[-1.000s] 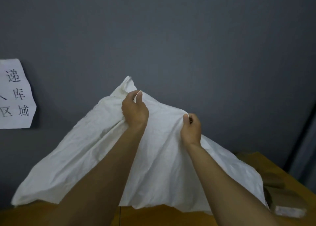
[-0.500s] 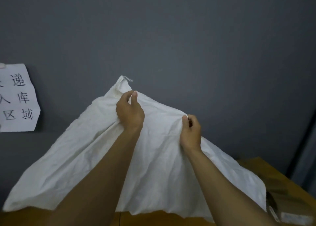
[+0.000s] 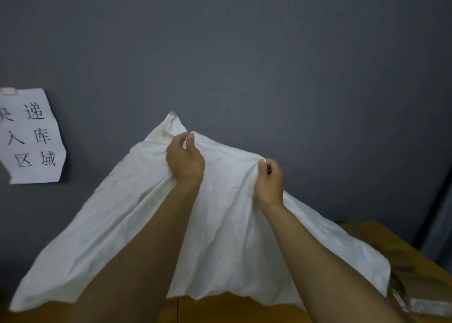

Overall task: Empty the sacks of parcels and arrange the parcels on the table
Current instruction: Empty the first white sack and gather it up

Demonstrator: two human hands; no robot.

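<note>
Grey wall point(image 3: 244, 53) fills the far side, with a torn paper sign point(image 3: 31, 137) of handwritten characters taped at the left. The left grip point(image 3: 186, 159) is clenched on a bunch of the white woven sack point(image 3: 225, 212) near its upturned corner. Just to the right, the right grip point(image 3: 269, 178) pinches the ridge of the cloth. The sack hangs upside down from both, its open mouth spread low over the counter point(image 3: 232, 310).

Each hold takes only a fold of slick cloth, so a hard shake could pull it out of the right pinch and drop the sack. The spread cloth hides the counter beneath it, so a parcel caught in a corner might go unnoticed, or one might tumble out and slide off the near edge. At the right lie what look like flat brown parcels point(image 3: 425, 308), one with a pale label. The view is dim there. A swing of the hem could sweep them toward the right edge.

The counter is orange-brown wood and runs away to the far right, beside a dark upright strip against the wall.
</note>
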